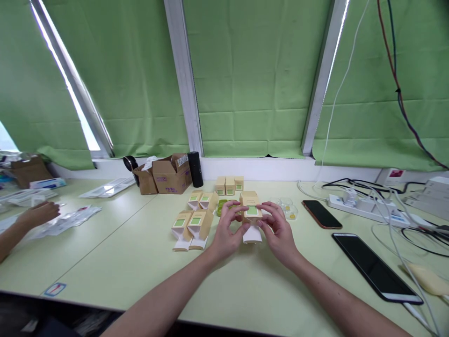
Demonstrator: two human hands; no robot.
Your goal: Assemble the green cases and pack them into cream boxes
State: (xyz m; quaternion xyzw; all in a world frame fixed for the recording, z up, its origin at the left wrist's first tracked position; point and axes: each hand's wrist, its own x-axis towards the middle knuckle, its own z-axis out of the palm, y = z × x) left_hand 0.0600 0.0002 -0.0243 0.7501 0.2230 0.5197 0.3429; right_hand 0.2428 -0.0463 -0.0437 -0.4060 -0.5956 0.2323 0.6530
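Both my hands hold one small tan carton (pixel 251 210) with a green label, its white bottom flap hanging open toward me. My left hand (pixel 227 230) pinches its left side and my right hand (pixel 278 230) grips its right side. Just left of my hands lie two open cartons of the same kind (pixel 192 225), with two more (pixel 203 200) behind them. Three closed cartons (pixel 229 185) stand in a row farther back. A green round object (pixel 221 207) shows partly behind my left hand.
Another person's hand (pixel 38 214) rests on plastic packets at far left. Brown cardboard boxes (pixel 171 174) and a black cylinder (pixel 195 169) stand by the window. To the right lie two phones (pixel 320 214) (pixel 375 267), a power strip (pixel 361 206) and cables. Clear small cups (pixel 288 208) sit near my right hand.
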